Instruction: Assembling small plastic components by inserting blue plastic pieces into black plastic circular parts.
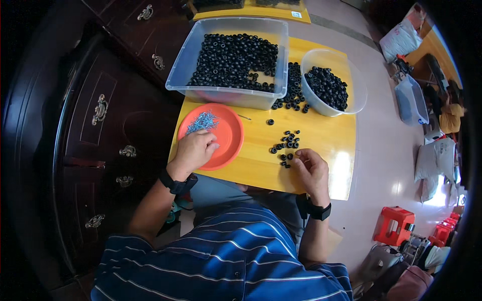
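My left hand reaches over the red plate, its fingers curled at a heap of small thin bluish-silver metal pieces. Whatever lies between those fingertips is hidden. On the yellow table, my right hand rests beside a loose group of small black rings. Its thumb and bent fingers are apart, close to the nearest rings, and I see nothing held in them. Both wrists wear black bands.
Black rings fill much of a large clear bin and a round clear tub at the table's far side. More rings lie between them. A thin rod lies by the plate. Dark drawers stand left; a red stool stands right.
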Action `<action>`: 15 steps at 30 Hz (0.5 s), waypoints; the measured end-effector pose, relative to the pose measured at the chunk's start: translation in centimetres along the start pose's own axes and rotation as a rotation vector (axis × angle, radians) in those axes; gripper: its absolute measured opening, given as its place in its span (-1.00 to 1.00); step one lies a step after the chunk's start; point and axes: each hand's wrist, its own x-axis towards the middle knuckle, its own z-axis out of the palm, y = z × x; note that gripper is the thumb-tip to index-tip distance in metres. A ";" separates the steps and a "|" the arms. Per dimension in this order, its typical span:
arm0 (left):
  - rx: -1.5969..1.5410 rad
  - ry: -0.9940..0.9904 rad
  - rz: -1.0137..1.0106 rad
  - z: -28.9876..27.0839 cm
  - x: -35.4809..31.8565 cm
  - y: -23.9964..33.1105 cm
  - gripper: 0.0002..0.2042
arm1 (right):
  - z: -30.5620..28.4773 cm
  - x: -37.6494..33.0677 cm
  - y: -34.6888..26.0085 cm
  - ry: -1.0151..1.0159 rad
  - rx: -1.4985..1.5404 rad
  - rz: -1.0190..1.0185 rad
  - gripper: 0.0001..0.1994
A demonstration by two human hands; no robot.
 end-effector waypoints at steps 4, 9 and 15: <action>0.029 0.009 0.083 1.2 -0.1 0.0 -0.91 | -2.2 -1.0 -0.1 -0.098 0.454 0.141 -0.82; 0.106 0.001 0.134 1.5 0.2 -0.1 -0.95 | -10.2 -2.9 -4.4 -0.216 0.920 -0.145 -0.77; 0.112 -0.050 0.105 0.7 0.7 1.0 -0.95 | -17.4 -9.0 -5.6 -0.141 0.898 -0.644 -0.74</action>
